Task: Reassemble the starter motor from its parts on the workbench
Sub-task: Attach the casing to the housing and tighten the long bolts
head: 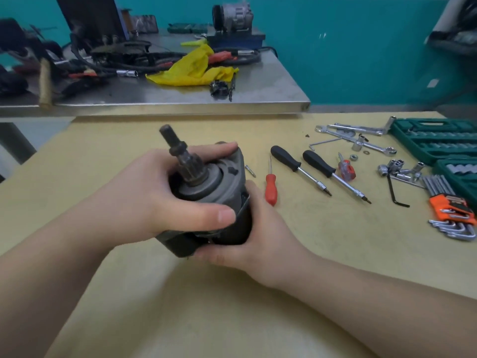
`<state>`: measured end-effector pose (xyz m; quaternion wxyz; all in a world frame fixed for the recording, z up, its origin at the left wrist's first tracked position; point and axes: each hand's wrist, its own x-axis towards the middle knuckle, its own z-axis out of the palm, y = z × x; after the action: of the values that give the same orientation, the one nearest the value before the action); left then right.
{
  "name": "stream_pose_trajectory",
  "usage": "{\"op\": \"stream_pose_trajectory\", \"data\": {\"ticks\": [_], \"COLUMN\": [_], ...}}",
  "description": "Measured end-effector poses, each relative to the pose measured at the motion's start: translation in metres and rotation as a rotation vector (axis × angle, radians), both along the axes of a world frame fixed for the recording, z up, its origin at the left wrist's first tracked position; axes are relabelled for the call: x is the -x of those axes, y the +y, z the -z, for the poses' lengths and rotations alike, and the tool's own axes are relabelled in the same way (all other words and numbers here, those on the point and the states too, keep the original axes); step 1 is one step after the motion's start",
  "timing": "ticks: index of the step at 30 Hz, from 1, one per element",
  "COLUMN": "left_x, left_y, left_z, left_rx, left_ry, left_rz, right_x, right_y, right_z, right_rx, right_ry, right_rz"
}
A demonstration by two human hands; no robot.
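Presently, held piece: the starter motor (214,192) is held up off the yellow workbench (322,241) between both hands, its splined shaft tilted up and away to the left.
Left hand: the left hand (154,195) is wrapped round the grey front housing, thumb laid across the near side and fingertips curled over the far rim.
Right hand: the right hand (258,236) is clamped on the dark rear body from below and the right side.
Loose parts: a small bolt (250,171) is lying on the bench just beside the motor, with a red-handled pick (271,187) and two black-handled drivers (299,171) near it.
Risk, alignment: the front housing could be seated crooked on the body if it is pressed home while the two halves are skewed; a gap seems to be left at the near joint.
Risk, slip: the motor looks heavy, so it could be dropped on the bench if either grip were loosened during a twist.
Risk, fasteners: the bolt could be rolled away if the bench were knocked.
Hidden: the underside of the motor and the right hand's fingers are covered.
Hard to tell: whether the joint is fully closed cannot be made out.
Cut off: the green socket case (433,138) is cropped at the right edge.
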<state>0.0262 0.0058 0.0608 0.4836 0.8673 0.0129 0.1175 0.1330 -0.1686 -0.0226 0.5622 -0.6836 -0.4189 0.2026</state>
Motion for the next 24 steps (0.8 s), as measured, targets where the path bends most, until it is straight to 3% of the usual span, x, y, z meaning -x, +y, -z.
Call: {"op": "stream_pose_trajectory", "data": {"ticks": [6,14,18,21,24], "left_x": [-0.011,-0.036,-0.029,0.003,0.012], "left_y": [0.011,0.056,0.1,0.14,0.131], "left_z": [-0.04,-0.053,-0.045,-0.01,0.029], "left_rx": [-0.411,-0.461,-0.268,-0.039,0.096], "left_ry": [0.184,0.37,0.369,0.22,0.121], "left_rz": [-0.069,-0.121,-0.049,0.017,-0.043], "right_x": [0.004,-0.001,-0.003,-0.005,-0.009], "right_y": [0.045,0.111,0.12,0.117,0.113], "right_z": [0.001,0.008,0.01,0.011,0.008], "right_rx": [-0.105,-0.163,-0.16,-0.169,-0.15], "right_ry": [0.079,0.203,0.255,0.262,0.232], "right_rz": [0.013,0.07,0.055,0.037,-0.007]}}
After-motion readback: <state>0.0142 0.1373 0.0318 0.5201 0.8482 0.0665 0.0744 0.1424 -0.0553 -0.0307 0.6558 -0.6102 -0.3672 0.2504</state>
